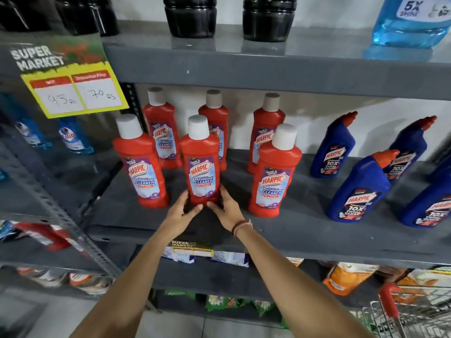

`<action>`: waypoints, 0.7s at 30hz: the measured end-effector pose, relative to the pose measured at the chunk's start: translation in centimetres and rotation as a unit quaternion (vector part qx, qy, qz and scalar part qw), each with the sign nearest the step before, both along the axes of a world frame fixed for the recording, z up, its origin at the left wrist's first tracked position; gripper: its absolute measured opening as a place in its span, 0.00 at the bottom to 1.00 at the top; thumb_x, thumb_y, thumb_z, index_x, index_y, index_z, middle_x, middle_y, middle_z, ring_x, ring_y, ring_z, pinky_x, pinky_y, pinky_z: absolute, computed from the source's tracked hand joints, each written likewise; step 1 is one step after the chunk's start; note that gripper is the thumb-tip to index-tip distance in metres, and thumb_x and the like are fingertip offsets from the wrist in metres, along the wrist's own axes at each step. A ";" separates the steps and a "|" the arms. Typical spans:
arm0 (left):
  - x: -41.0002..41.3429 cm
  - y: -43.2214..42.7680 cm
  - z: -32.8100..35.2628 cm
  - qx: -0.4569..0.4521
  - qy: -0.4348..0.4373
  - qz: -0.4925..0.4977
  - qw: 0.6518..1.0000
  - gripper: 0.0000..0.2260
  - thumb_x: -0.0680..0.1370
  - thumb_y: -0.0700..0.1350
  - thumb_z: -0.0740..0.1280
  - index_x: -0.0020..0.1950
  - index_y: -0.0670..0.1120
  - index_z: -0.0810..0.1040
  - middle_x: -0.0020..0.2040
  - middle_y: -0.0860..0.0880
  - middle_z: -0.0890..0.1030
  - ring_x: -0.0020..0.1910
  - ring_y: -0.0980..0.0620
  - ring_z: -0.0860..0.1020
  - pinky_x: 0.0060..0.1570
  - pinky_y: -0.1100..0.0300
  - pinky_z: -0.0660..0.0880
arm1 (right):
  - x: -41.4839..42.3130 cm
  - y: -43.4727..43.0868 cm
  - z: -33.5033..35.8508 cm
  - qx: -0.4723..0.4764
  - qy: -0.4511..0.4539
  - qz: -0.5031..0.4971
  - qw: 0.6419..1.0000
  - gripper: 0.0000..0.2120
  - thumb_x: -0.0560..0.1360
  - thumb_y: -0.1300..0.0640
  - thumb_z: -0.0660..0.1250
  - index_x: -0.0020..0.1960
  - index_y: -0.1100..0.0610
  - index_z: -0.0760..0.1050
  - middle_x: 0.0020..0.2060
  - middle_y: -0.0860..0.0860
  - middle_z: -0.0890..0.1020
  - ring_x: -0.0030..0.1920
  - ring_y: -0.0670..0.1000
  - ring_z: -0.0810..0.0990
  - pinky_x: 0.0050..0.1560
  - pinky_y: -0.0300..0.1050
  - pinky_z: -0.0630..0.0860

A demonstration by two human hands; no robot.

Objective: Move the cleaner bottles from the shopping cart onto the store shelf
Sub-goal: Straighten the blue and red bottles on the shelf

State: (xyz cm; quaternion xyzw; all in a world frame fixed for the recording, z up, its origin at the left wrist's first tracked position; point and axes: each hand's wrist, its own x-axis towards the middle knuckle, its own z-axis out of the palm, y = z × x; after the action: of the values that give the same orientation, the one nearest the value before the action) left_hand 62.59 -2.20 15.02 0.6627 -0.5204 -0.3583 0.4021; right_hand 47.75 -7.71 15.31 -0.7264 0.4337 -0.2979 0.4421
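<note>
A: Hands first. Go.

B: Left hand (181,211) and right hand (225,211) both cupped round the base of one red cleaner bottle (201,164), one on each side, fingers curled against its bottom, thumbs nearly meeting in front. Right wrist has a thread band (240,226).

A: Bottle where?

B: Upright on the grey middle shelf (305,230), front row, centre, label facing out. White cap on.

A: Neighbours?

B: Front-left red bottle (141,164) and front-right red bottle (274,174) either side, near but apart. Three more red ones behind: back-left (162,132), back-middle (216,128) partly hidden by the held one, back-right (267,128).

A: Further out?

B: Blue toilet-cleaner bottles (358,186) with orange angled caps to the right on the same shelf, several, well apart from the hands. Upper shelf: black bottles (190,17) and a pale blue jug (410,23). Yellow price tag (75,92) hanging top left.

A: Cart?

B: Shopping cart (400,313) bottom right corner, wire basket and red handle. Contents — cannot tell.

A: Below?

B: Lower shelves hold pouches and packets, blurred.
</note>
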 end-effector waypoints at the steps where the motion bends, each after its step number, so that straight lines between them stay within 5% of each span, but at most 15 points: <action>1: 0.0 0.0 0.3 0.009 0.018 0.003 1.000 0.29 0.77 0.47 0.65 0.74 0.49 0.56 0.74 0.46 0.63 0.71 0.48 0.63 0.67 0.56 0.61 | 0.1 -0.2 -0.1 -0.001 0.002 -0.010 1.000 0.28 0.76 0.58 0.64 0.73 0.60 0.57 0.69 0.58 0.69 0.70 0.55 0.68 0.71 0.46 0.63; 12: 0.1 0.5 0.0 -0.021 -0.029 0.029 0.999 0.22 0.76 0.44 0.66 0.69 0.44 0.67 0.65 0.44 0.75 0.62 0.54 0.72 0.61 0.60 0.67 | -0.7 0.6 -1.1 -0.047 0.029 -0.037 0.998 0.24 0.75 0.55 0.66 0.67 0.61 0.67 0.63 0.59 0.76 0.64 0.57 0.74 0.66 0.48 0.69; 21: 0.0 1.4 1.2 -0.001 -0.038 0.019 0.999 0.24 0.75 0.45 0.68 0.69 0.43 0.66 0.66 0.42 0.73 0.66 0.47 0.71 0.62 0.59 0.66 | -1.5 1.5 -0.2 -0.015 0.005 -0.050 0.999 0.25 0.74 0.53 0.68 0.67 0.60 0.67 0.63 0.58 0.76 0.63 0.54 0.75 0.64 0.46 0.71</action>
State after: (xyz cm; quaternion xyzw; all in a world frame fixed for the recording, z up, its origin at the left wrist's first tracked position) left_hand 62.57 -0.81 16.19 0.6850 -0.5230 -0.3251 0.3895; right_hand 46.21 -6.25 15.11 -0.7116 0.4672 -0.3228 0.4137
